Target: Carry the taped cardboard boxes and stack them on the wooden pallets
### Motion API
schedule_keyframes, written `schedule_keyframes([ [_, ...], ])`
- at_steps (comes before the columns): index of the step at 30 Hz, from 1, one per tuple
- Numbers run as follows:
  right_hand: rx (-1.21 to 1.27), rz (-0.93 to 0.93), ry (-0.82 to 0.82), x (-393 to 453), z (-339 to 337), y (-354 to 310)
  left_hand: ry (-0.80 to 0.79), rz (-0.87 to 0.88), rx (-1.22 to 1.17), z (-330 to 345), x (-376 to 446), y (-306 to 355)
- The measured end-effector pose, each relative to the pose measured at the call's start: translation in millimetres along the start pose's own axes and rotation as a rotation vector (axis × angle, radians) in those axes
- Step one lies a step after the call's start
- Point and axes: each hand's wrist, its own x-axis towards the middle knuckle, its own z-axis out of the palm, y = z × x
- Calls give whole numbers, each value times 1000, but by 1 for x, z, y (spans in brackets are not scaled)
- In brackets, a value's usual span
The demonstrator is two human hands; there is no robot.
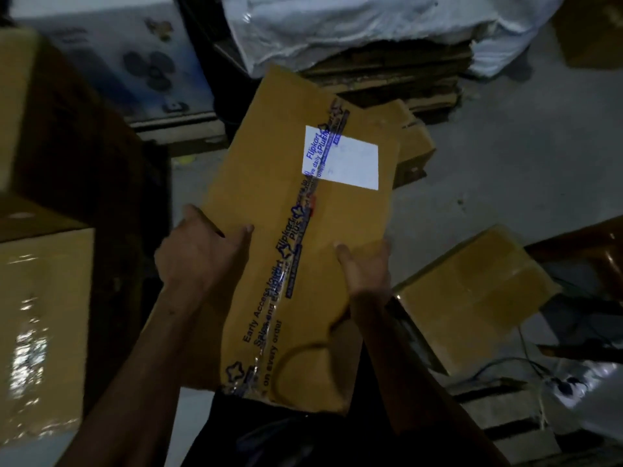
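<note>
Head view: a dim storeroom seen from above, looking down past two bare forearms.
Floor: grey concrete floor (505, 136), bare in patches between the goods.
Room, left: tall brown cartons (43, 136) stacked at the left edge, the lower one shiny with clear wrap.
Room, upper left: a white printed carton (135, 62) with dark fan pictures on its side.
Room, top: a pile of flattened cardboard sheets (397, 75) under a white plastic sack (337, 25).
Room, right: a sealed brown box (472, 291) tilted near a dark slatted wooden pallet (499, 423), with thin cables lying just beside it.
Behind the carried box: a smaller brown carton (413, 143) on the floor, partly hidden.
Taped box: a long flat cardboard box (296, 251) held in the air in front of the person, above the floor and touching no pallet.
Long axis: runs from the person's body away and slightly to the right; the far end points toward the flattened sheets.
Top face: a strip of clear tape (290, 257) with blue print follows the long axis down the middle; a white label (344, 156) sits near the far end, right of the tape.
Left hand (199, 251): grips the box's left edge, thumb lying on top, fingers curled round the side.
Right hand (364, 264): grips the right edge the same way, thumb on the top face.
</note>
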Motion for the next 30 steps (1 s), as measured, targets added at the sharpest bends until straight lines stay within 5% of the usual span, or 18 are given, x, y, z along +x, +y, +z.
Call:
schedule_keyframes([
  [11,-275,-540,-185,-104,31,-113,357,-266,-189,-107,-77,-101],
  [30,-665,-1203,-856,-245,165,-176,707,-1145,-248,-142,-196,-190],
])
